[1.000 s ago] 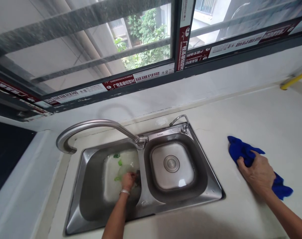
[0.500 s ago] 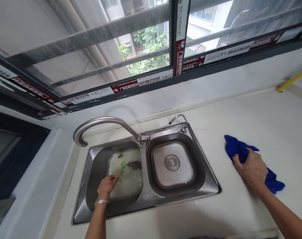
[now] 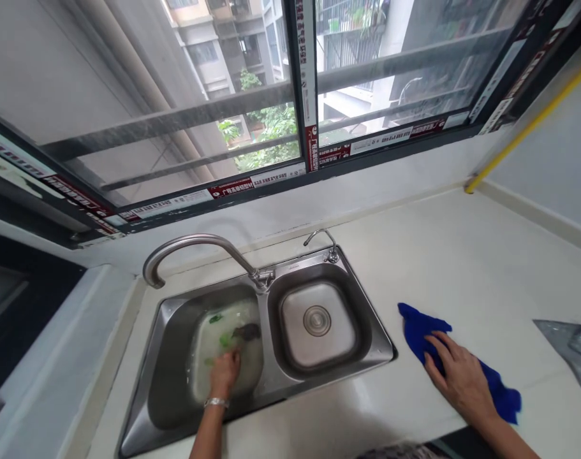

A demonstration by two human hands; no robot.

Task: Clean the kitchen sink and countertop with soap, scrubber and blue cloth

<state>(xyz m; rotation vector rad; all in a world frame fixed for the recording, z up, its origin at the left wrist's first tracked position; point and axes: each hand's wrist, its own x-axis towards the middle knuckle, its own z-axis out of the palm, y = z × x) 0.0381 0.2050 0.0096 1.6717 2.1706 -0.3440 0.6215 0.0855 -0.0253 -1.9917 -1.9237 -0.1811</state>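
Note:
My left hand [image 3: 226,375] reaches down into the left basin of the steel double sink [image 3: 175,414], fingers curled at the wet bottom beside green vegetable scraps [image 3: 224,340] and a dark drain opening [image 3: 247,331]. A silver bracelet sits on that wrist. I cannot make out whether the fingers hold a scrap. My right hand [image 3: 457,376] lies flat, fingers spread, pressing a blue cloth [image 3: 419,328] onto the pale countertop [image 3: 462,268] right of the sink.
A long curved tap [image 3: 194,245] arches over the left basin; a small tap [image 3: 321,239] stands behind the right basin, whose drain is plugged. A window with bars runs along the back. A yellow pipe [image 3: 524,131] is at right, a grey object [image 3: 572,350] at the counter's right edge.
My left hand moved right and forward within the left basin, toward the green scraps. My right hand slid the blue cloth nearer the sink. The view tilted up and right.

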